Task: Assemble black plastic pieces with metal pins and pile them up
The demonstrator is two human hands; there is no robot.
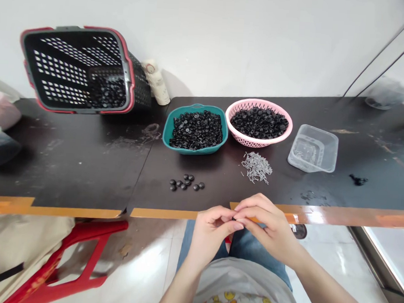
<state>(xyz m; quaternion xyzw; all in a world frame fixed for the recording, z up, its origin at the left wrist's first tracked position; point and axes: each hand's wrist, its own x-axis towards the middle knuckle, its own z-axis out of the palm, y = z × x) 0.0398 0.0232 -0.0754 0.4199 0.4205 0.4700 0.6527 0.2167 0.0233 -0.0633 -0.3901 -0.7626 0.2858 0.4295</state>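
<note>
Right at the table's front edge, my left hand point(213, 233) and my right hand point(269, 227) meet fingertip to fingertip. Both are closed in a pinch on a small black piece point(234, 219), mostly covered by the fingers. Beyond them lies a loose group of round black caps point(183, 186). A heap of short grey metal pins point(257, 167) lies past my right hand. Farther back, a teal basket point(195, 152) holds many small black discs, and a pink basket point(254, 141) beside it holds black cup-shaped pieces.
A clear plastic tub point(316, 166) with a few pins inside stands at the right. Back left, a dark crate point(132, 91) with a red rim lies tipped, black pieces inside, beside a white bottle point(157, 83). A red stool point(92, 259) stands below the table's left part.
</note>
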